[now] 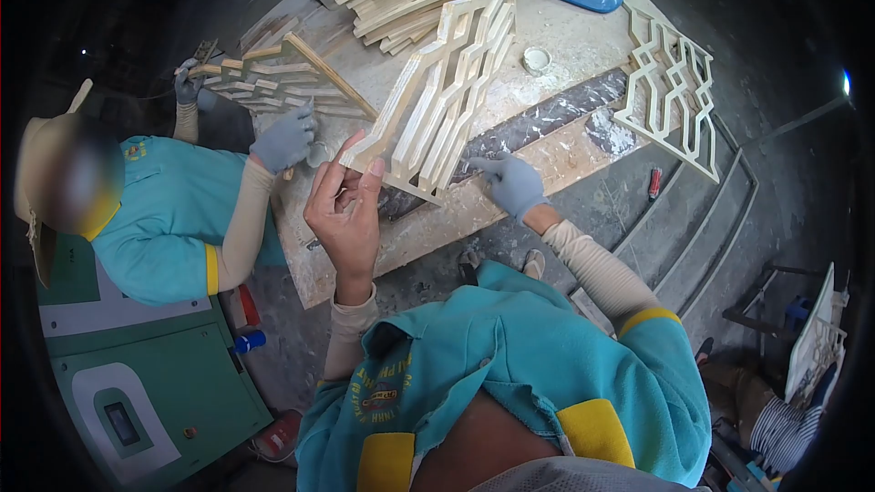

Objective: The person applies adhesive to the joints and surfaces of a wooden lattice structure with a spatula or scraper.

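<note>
Over the near side of the powder-dusted table [583, 41], the pale lattice panel [415, 68] tilts upward, its near corner clamped between the left hand's [346, 211] thumb and fingers. The right hand [516, 186] (this one gloved) is at the table's near side, beside the panel, whether gripping it I cannot tell; a small cup [536, 60] sits farther across the table.

1 pale wooden lattice panel [447, 96], at 12 o'clock in the view.
Its zigzag slats join into an open pattern; it stands tilted, its long direction running from 7 o'clock to 1 o'clock.
</note>
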`<state>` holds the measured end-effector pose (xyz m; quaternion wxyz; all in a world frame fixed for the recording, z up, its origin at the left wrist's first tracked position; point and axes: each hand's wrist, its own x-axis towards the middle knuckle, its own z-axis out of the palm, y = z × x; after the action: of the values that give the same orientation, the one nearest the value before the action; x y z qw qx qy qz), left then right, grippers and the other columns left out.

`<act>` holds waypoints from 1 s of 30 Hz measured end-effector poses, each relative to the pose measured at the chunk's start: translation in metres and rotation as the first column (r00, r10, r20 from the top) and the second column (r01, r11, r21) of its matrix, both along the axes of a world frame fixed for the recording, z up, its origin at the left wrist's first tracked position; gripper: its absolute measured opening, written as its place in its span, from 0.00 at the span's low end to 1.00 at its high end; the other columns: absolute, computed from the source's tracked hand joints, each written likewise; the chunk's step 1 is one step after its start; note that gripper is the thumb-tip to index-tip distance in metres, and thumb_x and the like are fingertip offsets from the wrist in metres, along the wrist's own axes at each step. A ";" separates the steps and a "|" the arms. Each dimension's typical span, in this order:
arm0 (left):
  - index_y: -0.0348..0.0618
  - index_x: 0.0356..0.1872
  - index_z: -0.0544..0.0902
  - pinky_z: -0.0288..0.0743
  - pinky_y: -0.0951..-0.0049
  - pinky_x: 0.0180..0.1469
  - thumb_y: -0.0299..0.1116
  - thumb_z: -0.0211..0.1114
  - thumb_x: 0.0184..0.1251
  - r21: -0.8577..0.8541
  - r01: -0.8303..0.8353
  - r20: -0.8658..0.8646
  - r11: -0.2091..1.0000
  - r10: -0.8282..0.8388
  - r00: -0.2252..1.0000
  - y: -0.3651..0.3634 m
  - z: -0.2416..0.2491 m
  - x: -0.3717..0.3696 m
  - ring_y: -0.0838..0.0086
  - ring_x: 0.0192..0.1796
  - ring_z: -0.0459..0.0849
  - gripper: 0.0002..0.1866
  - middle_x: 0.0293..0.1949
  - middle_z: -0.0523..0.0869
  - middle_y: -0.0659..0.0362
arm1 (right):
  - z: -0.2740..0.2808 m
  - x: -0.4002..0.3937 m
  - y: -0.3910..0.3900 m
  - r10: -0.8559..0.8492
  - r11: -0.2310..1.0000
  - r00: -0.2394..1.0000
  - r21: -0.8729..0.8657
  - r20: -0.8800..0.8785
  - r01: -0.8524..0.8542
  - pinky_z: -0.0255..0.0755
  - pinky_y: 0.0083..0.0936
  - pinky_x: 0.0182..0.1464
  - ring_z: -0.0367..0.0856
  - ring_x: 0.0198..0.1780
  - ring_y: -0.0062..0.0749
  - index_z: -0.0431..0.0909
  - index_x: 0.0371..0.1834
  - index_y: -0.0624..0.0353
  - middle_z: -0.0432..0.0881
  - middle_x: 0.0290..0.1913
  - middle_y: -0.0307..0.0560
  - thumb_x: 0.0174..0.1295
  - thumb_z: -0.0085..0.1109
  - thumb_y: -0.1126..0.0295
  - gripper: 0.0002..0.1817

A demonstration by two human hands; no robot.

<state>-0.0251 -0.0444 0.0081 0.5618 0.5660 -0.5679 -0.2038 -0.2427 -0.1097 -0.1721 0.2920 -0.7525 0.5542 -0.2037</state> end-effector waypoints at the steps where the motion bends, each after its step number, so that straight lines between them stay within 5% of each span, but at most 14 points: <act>1: 0.30 0.60 0.82 0.78 0.81 0.46 0.24 0.69 0.70 0.006 -0.003 0.004 1.000 0.003 1.000 0.000 0.000 0.001 0.82 0.43 0.83 0.19 0.44 0.85 0.60 | -0.011 -0.001 0.000 -0.054 0.997 0.983 0.072 0.177 0.042 0.78 0.40 0.46 0.85 0.43 0.53 0.84 0.61 0.45 0.84 0.44 0.56 0.63 0.58 0.68 0.21; 2: 0.30 0.60 0.82 0.78 0.81 0.46 0.24 0.69 0.70 0.005 -0.002 0.004 1.000 0.002 1.000 -0.002 -0.002 0.003 0.82 0.43 0.83 0.19 0.44 0.85 0.60 | -0.021 0.001 0.000 -0.055 0.997 0.983 0.071 0.177 0.043 0.78 0.40 0.46 0.85 0.43 0.53 0.84 0.61 0.45 0.84 0.44 0.56 0.63 0.58 0.68 0.21; 4: 0.30 0.61 0.81 0.80 0.80 0.44 0.24 0.68 0.71 -0.038 -0.008 -0.003 0.999 0.008 1.000 -0.004 -0.006 0.006 0.82 0.43 0.83 0.19 0.44 0.85 0.59 | -0.027 0.010 0.001 -0.329 0.944 0.872 0.150 0.362 0.293 0.78 0.32 0.47 0.88 0.40 0.43 0.84 0.60 0.51 0.88 0.41 0.62 0.61 0.58 0.72 0.22; 7: 0.35 0.61 0.83 0.73 0.85 0.40 0.22 0.69 0.69 -0.019 -0.014 -0.043 1.000 0.013 0.999 -0.003 -0.004 0.005 0.86 0.38 0.78 0.20 0.40 0.81 0.63 | -0.024 0.029 0.011 -0.402 0.912 0.795 0.272 0.454 0.305 0.78 0.35 0.50 0.87 0.45 0.53 0.81 0.63 0.55 0.86 0.43 0.63 0.62 0.56 0.70 0.24; 14: 0.34 0.61 0.83 0.73 0.85 0.42 0.22 0.68 0.69 -0.025 -0.019 -0.071 1.000 0.017 0.997 -0.002 -0.005 0.005 0.85 0.39 0.79 0.20 0.41 0.81 0.63 | -0.048 0.061 0.028 -0.421 0.904 0.661 0.233 0.621 0.357 0.76 0.34 0.48 0.86 0.44 0.49 0.80 0.65 0.52 0.85 0.42 0.60 0.62 0.55 0.74 0.25; 19: 0.30 0.61 0.81 0.81 0.81 0.42 0.24 0.68 0.71 -0.037 -0.003 -0.031 0.999 0.002 1.000 -0.002 -0.005 0.010 0.84 0.40 0.82 0.19 0.41 0.85 0.61 | -0.031 0.051 0.027 -0.210 0.940 0.863 -0.148 0.460 0.308 0.74 0.40 0.41 0.80 0.37 0.49 0.81 0.65 0.44 0.77 0.35 0.53 0.63 0.55 0.77 0.26; 25: 0.31 0.61 0.82 0.80 0.81 0.43 0.25 0.68 0.71 -0.052 -0.010 -0.022 0.999 0.009 1.000 -0.004 -0.006 0.012 0.84 0.39 0.81 0.19 0.40 0.85 0.61 | -0.009 0.024 0.016 -0.051 0.938 0.995 -0.339 0.083 0.076 0.75 0.40 0.39 0.79 0.38 0.46 0.78 0.67 0.38 0.73 0.38 0.49 0.57 0.57 0.78 0.32; 30: 0.31 0.61 0.81 0.80 0.82 0.42 0.25 0.68 0.71 -0.043 -0.006 -0.036 0.999 0.005 0.999 -0.004 -0.007 0.015 0.84 0.38 0.81 0.19 0.38 0.86 0.61 | -0.022 0.038 0.032 -0.017 0.929 1.000 -0.370 0.004 0.018 0.75 0.39 0.40 0.78 0.40 0.44 0.77 0.67 0.38 0.73 0.38 0.47 0.55 0.56 0.80 0.34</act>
<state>-0.0103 -0.0486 0.0010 0.5844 0.5517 -0.5604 -0.2000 -0.2051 -0.0778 -0.1945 0.1435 -0.7889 0.5124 -0.3074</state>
